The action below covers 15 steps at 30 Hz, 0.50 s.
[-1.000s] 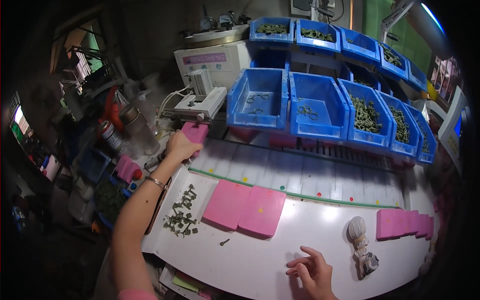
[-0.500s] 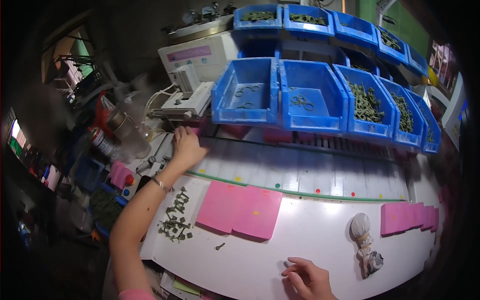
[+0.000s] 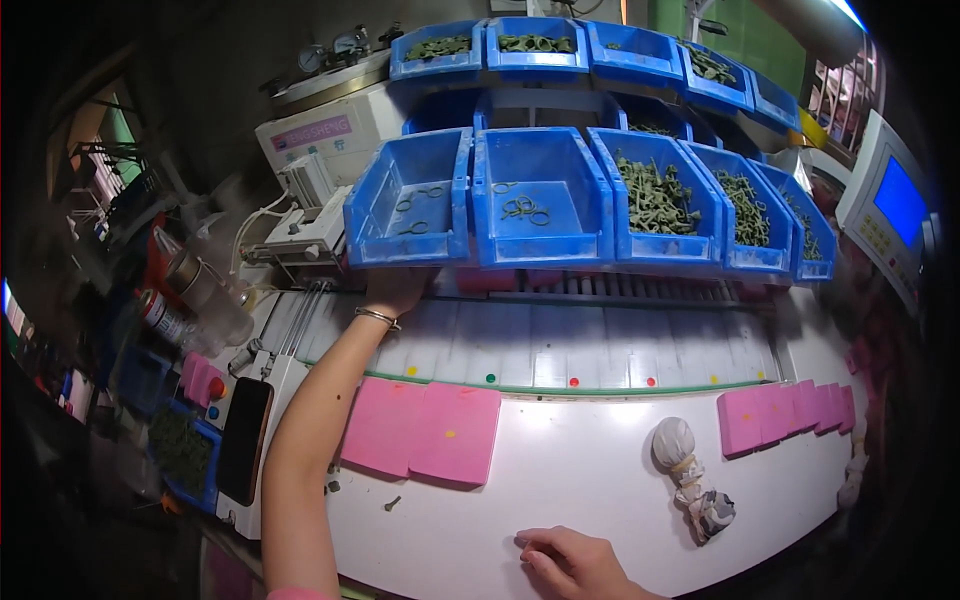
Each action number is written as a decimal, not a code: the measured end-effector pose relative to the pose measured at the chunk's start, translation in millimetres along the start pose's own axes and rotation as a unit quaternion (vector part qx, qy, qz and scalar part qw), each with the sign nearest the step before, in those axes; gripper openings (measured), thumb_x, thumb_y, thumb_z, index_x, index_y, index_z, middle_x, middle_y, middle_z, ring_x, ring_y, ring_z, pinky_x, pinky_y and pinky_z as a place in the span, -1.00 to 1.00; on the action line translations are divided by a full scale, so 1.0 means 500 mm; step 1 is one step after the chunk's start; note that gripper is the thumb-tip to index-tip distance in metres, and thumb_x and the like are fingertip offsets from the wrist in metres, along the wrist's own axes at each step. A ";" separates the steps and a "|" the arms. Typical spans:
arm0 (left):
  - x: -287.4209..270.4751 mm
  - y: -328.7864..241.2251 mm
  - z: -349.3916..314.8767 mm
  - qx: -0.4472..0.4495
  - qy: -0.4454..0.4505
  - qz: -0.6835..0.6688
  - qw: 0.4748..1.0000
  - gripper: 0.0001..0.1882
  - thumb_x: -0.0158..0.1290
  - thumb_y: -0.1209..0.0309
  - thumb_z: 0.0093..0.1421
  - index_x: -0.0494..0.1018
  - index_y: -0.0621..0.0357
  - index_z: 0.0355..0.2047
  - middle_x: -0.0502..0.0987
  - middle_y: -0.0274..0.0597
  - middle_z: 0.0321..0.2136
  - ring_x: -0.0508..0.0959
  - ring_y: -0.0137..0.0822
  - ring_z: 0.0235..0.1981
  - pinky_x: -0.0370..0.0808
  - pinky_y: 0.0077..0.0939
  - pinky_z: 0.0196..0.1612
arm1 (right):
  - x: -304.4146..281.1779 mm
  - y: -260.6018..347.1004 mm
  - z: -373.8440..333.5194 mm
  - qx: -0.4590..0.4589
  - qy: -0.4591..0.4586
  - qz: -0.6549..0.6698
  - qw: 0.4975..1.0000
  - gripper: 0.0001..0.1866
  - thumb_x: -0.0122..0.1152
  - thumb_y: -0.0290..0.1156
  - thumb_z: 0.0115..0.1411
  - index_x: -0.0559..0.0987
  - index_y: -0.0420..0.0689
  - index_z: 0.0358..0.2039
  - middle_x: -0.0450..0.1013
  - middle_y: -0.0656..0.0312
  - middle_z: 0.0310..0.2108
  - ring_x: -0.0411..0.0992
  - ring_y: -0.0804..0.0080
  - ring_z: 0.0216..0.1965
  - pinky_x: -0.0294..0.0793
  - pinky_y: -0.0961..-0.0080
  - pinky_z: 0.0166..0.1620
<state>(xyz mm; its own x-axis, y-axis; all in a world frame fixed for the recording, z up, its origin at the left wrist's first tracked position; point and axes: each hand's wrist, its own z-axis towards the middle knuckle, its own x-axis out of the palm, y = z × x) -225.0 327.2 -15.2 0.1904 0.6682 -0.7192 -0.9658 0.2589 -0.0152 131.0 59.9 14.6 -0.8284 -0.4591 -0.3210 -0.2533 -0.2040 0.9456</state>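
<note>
My left hand (image 3: 393,290) reaches across the strip of pale panels (image 3: 470,345) and in beneath the front blue bin (image 3: 410,250); its fingers are hidden there. Resting low over the white tabletop (image 3: 590,470), my right hand (image 3: 572,562) is loosely curled, with a small dark spot at the index fingertip that I cannot make out. Two pink rectangular blocks (image 3: 455,432) lie side by side by my left forearm. A small grey-green stemmed piece (image 3: 392,504) sits in front of them, and more such pieces are mostly covered by the forearm.
Blue bins hold green pieces (image 3: 655,195) and a few rings (image 3: 525,210). At the right are a cloth-wrapped tool (image 3: 690,480), a row of pink blocks (image 3: 785,417) and a blue-screened panel (image 3: 895,205). A phone (image 3: 245,440) and a bottle (image 3: 210,300) stand left.
My left hand has moved right and gone under the front bin. The view has turned, so the phone and screen panel now show. My right hand's index finger and thumb are closer together.
</note>
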 end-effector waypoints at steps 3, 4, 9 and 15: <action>0.010 0.011 -0.016 -0.053 0.048 0.015 0.997 -0.64 -0.02 0.21 0.15 0.44 0.20 -0.16 0.46 0.09 -0.16 0.42 0.08 -0.09 0.32 -0.10 0.00 | 0.004 -0.003 0.002 -0.019 0.024 -0.004 1.000 -0.80 0.08 -0.49 0.14 0.51 -0.22 -0.21 0.49 0.02 -0.36 0.50 0.17 -0.33 0.47 0.43 -0.24; 0.018 -0.003 -0.005 -0.059 0.086 0.028 0.994 -0.63 0.02 0.21 0.09 0.44 0.19 -0.17 0.46 0.08 -0.17 0.42 0.07 -0.09 0.32 -0.11 0.00 | 0.002 -0.002 0.003 -0.019 0.025 -0.007 0.999 -0.81 0.08 -0.49 0.14 0.51 -0.22 -0.22 0.49 0.02 -0.36 0.50 0.16 -0.33 0.47 0.42 -0.24; -0.004 -0.084 0.010 -0.086 0.128 0.008 0.988 -0.55 0.09 0.21 -0.07 0.45 0.15 -0.16 0.45 0.11 -0.15 0.41 0.06 -0.04 0.32 -0.11 0.03 | 0.000 -0.008 -0.002 -0.017 0.029 -0.011 0.999 -0.82 0.08 -0.48 0.13 0.51 -0.22 -0.24 0.49 0.01 -0.35 0.49 0.11 -0.31 0.46 0.40 -0.23; 0.003 -0.078 0.030 -0.148 0.171 -0.116 0.967 -0.55 0.02 0.26 -0.02 0.41 0.23 -0.12 0.40 0.20 -0.07 0.35 0.08 0.04 0.27 -0.16 0.10 | 0.001 0.000 0.004 -0.028 0.034 -0.017 0.999 -0.83 0.06 -0.48 0.13 0.52 -0.22 -0.27 0.48 -0.02 -0.34 0.48 0.06 -0.30 0.46 0.36 -0.22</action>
<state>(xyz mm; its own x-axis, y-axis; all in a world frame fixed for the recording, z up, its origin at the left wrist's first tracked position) -184.4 328.6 -5.4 0.3871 0.3339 -0.8594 -0.9220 0.1292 -0.3651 129.7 61.2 14.6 -0.7836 -0.5084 -0.3571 -0.2510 -0.2667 0.9305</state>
